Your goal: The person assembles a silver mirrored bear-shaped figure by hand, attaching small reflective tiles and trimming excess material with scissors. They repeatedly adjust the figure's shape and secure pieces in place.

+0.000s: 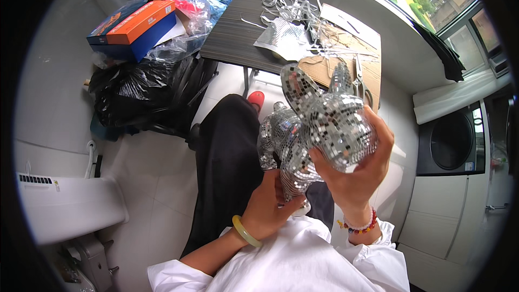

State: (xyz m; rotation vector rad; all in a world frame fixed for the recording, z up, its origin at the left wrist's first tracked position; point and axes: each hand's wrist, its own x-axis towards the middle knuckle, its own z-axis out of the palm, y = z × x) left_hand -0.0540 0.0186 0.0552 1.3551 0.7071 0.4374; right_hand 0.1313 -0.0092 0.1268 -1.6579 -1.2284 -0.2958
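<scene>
Above my lap is a figurine (pixel 288 129) covered in small silver mirror tiles, with a rounded head and two long ears like a rabbit's. It lies tilted, its head towards the right. My right hand (pixel 361 170) is wrapped around the head, thumb on the near side and fingers on the far side. Lower down, my left hand (pixel 273 205) grips the figurine's lower body; part of that body is hidden behind the fingers. A pair of scissors (pixel 358 77) lies on the table just beyond the upright ear.
The dark wood-grain table (pixel 231 28) bears tangled silver strips (pixel 284 6), a mirror-tile sheet (pixel 282 40) and cardboard (pixel 316 69). To the left, an orange and blue box (pixel 134 28) rests above a black plastic bag (pixel 142 93). A front-loading machine (pixel 450 142) stands at right.
</scene>
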